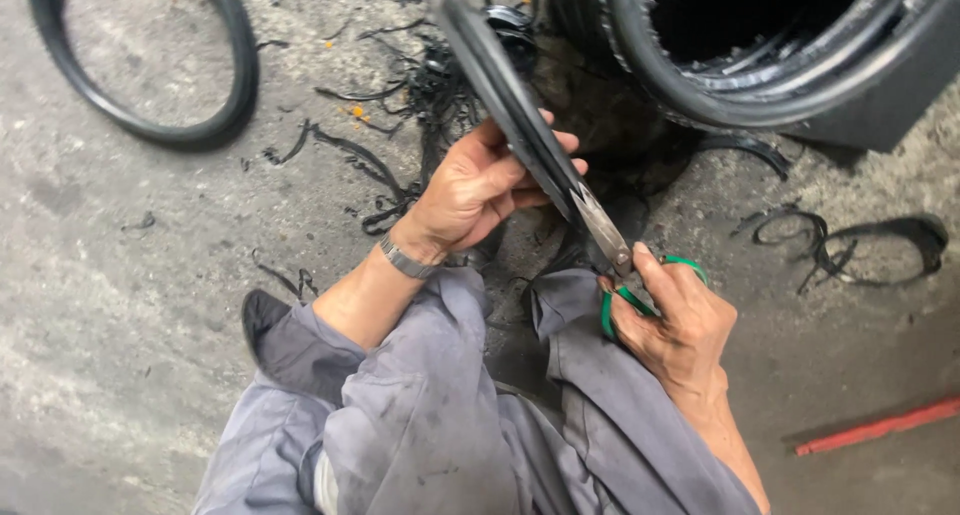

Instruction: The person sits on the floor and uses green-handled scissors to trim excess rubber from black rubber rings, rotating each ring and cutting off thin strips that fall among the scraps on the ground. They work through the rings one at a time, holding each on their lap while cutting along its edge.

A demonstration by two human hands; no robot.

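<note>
Grey trouser knees [440, 405] fill the foreground, person sitting on concrete floor [120, 305]. Right hand [675, 320] closed round green-handled scissors [612, 243], blades biting into the rubber strip [505, 90]. Left hand [480, 187] wrapped on that strip just above the blades, fingers curled over its edge. Strip's long axis runs up-left, away from the scissors, w/ left hand nearer its middle. Black offcuts [370, 165] litter the ground; tyre [760, 45] top right, rubber ring [150, 65] top left.
</note>
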